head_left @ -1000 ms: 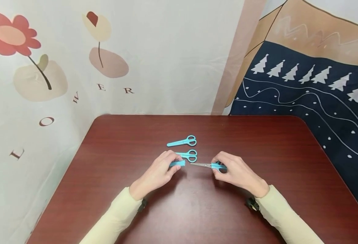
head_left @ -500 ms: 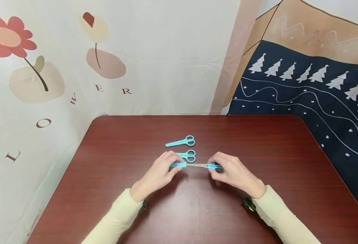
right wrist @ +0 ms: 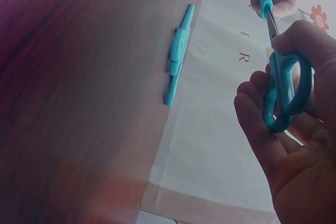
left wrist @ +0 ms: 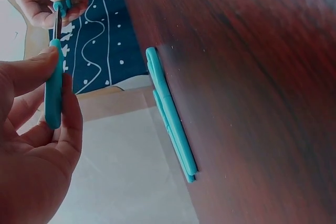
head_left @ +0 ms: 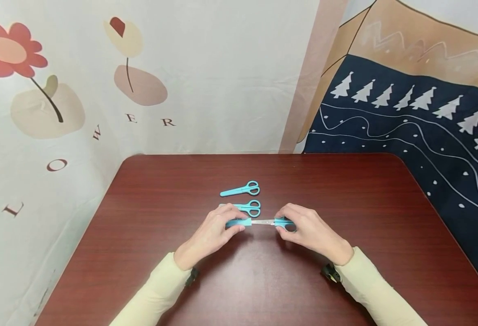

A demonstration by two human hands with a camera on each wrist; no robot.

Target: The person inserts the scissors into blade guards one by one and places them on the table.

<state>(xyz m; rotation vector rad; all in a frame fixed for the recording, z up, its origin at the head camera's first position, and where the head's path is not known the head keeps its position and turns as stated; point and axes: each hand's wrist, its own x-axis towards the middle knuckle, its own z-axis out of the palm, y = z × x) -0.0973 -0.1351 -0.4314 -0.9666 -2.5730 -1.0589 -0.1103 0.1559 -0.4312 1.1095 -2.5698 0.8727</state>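
Note:
My left hand (head_left: 211,231) pinches a turquoise scissor sheath (left wrist: 53,93) between thumb and fingers. Opposite it, my right hand (head_left: 310,228) holds a pair of scissors (right wrist: 287,85) by their turquoise handles, thumb near the pivot. The metal blades (head_left: 262,222) point left, and their tips are hidden inside the sheath's mouth; a stretch of bare metal shows between sheath and handles. Both hands are held over the table. Just beyond the left fingers lies a second pair of turquoise scissors (head_left: 254,208), its left part covered by that hand.
Farther back, a sheathed pair of turquoise scissors (head_left: 240,188) lies on the dark red wooden table (head_left: 173,181). A cloth with flowers and letters (head_left: 222,81) hangs behind, and a navy cloth with white trees (head_left: 406,122) hangs at the right.
My right hand has moved left with the scissors. The blade tips, apart from the sheath a second ago, have slid into its mouth, and less metal shows. My left hand stays nearly in place.

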